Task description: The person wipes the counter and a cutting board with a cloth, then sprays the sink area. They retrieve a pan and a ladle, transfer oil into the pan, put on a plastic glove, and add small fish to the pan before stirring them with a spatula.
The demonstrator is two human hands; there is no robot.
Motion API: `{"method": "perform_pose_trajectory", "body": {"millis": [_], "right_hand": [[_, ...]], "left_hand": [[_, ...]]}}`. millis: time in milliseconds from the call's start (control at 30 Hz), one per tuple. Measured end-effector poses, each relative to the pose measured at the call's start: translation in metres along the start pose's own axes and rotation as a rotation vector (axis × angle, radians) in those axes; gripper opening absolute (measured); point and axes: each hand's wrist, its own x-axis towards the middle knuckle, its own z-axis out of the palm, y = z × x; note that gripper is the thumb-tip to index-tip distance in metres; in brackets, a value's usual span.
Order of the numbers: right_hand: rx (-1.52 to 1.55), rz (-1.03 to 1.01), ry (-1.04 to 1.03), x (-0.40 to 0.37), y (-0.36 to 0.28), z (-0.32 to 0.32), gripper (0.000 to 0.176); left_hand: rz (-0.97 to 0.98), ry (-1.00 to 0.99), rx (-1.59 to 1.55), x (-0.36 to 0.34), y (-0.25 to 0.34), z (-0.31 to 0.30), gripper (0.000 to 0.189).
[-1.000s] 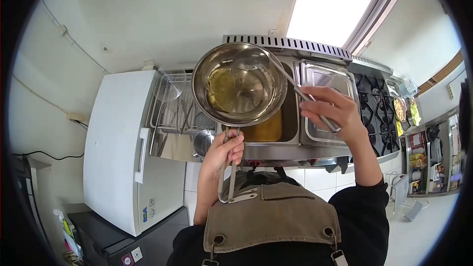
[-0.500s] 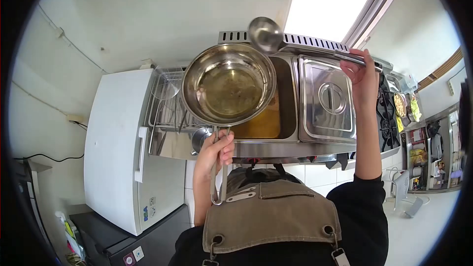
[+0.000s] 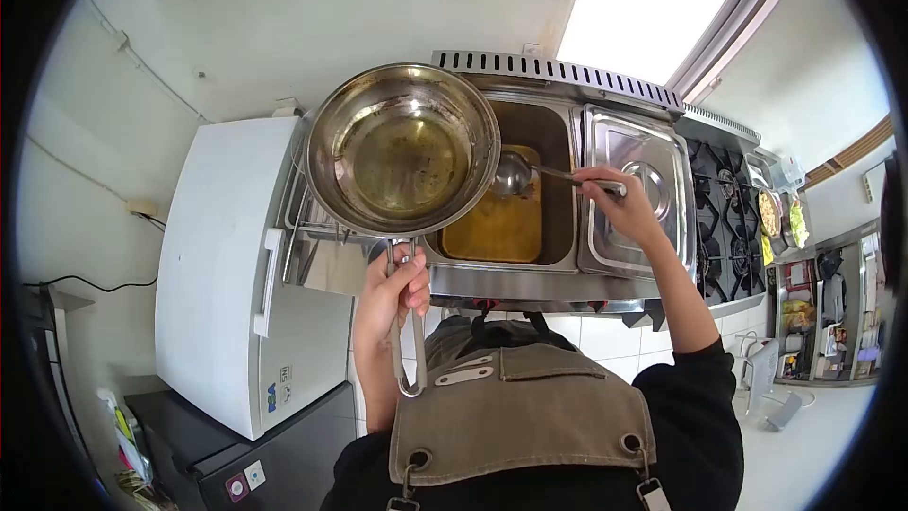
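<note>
Pale kitchen wall (image 3: 378,0) backs a steel counter (image 3: 530,284), whose open well (image 3: 564,199) holds yellow liquid (image 3: 492,237). Since half a second ago, the ladle (image 3: 512,175) has dropped from beside the slotted vent (image 3: 605,82) to that liquid, contact unclear; the frying pan (image 3: 326,151) shifted left. Left hand (image 3: 390,293) grips the pan's handle, right hand (image 3: 619,203) the ladle's, fingers closed.

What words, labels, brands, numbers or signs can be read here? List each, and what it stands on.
None reads surely.
Blue lettering on the white freezer: sideways, too small to read.
Dark marks beside it: too small.
Two stickers on the black cabinet: any print too small.
Packets on the right-hand shelves: too blurred.
</note>
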Motion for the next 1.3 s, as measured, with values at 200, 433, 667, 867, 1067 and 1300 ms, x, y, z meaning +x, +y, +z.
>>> {"method": "perform_pose_trajectory", "body": {"millis": [200, 433, 667, 867, 1067, 1300], "right_hand": [[-0.039, 0.006, -0.123, 0.002, 0.003, 0.011, 0.016], [0.261, 0.383, -0.077, 0.009, 0.016, 0.008, 0.023], [0.336, 0.459, 0.025, 0.004, 0.006, -0.009, 0.027], [0.299, 0.379, 0.128, 0.003, -0.011, -0.024, 0.027], [0.16, 0.317, 0.162, 0.006, -0.033, -0.047, 0.027], [0.137, 0.248, 0.273, 0.008, -0.056, -0.067, 0.03]], "left_hand": [[-0.01, 0.026, -0.008, -0.004, -0.001, 0.0, 0.013], [-0.003, 0.023, 0.008, -0.008, -0.002, -0.001, 0.012], [0.008, 0.02, 0.033, -0.011, 0.0, 0.003, 0.013], [-0.005, 0.018, 0.026, -0.008, -0.001, 0.0, 0.015], [0.005, 0.033, 0.041, -0.004, -0.001, 0.002, 0.013], [0.014, 0.034, 0.107, -0.001, -0.004, 0.0, 0.011]]}}
